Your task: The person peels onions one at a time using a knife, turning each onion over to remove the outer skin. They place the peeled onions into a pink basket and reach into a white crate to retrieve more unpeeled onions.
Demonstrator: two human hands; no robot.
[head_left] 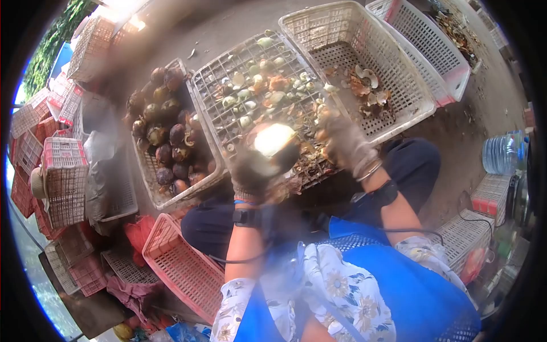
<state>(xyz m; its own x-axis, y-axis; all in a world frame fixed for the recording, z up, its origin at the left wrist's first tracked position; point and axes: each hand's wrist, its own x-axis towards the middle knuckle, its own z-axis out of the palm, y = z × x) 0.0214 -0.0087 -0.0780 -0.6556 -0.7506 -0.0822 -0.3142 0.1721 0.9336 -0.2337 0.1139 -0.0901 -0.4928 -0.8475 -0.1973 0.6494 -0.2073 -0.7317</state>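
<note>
Left hand: grasping the pale-topped piece
Held piece: over the grid rack's near side
Right hand: by the rack's right side; blurred, grip cannot be told
Dark produce: left of the rack

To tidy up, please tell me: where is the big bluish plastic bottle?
In the head view, the bottle is near the right edge, beyond the right hand, just above a white-and-red crate.

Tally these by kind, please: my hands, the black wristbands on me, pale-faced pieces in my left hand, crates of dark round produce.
Hands: 2 (left hand, right hand)
Black wristbands: 2
Pale-faced piece in left hand: 1
Crate of dark round produce: 1
Total: 6
</note>
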